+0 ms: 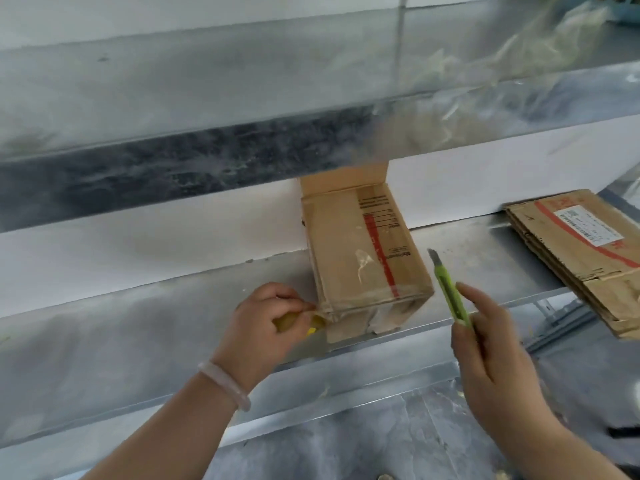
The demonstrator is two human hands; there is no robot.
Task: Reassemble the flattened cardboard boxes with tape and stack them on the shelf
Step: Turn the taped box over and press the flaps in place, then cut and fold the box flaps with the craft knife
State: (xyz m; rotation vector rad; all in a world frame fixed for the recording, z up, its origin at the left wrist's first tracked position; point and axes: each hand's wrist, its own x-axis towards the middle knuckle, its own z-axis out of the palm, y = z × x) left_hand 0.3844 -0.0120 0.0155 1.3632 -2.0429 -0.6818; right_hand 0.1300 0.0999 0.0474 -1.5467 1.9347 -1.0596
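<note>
- The box (363, 251) sits on the shelf (173, 323), its near end at the front edge and its far end against the wall.
- Our left hand (266, 320) is curled at the box's near-left corner, pinching a yellow thing we take for tape (287, 322). Whether it is a roll or a loose end we cannot tell.
- Our right hand (491, 351) grips a green knife (448, 289) low on its handle, just right of the box and clear of it, with the tip pointing up and away from us.
- We judge the box to be light and probably empty. Its worn, creased card is stiff along the folds but would give in the middle of a panel.
- Glossy tape across the top and near end looks slick, so we would hold bare card at two opposite long sides near the corners.
- The box's long axis runs from us toward the wall, with the far end veering slightly left.
- The near end is closed. At the far end a flap (343, 180) stands up open, so that end would crush soonest.
- The flat boxes (581, 258) lie stacked well to the right on the same shelf, their near ends overhanging the edge.
</note>
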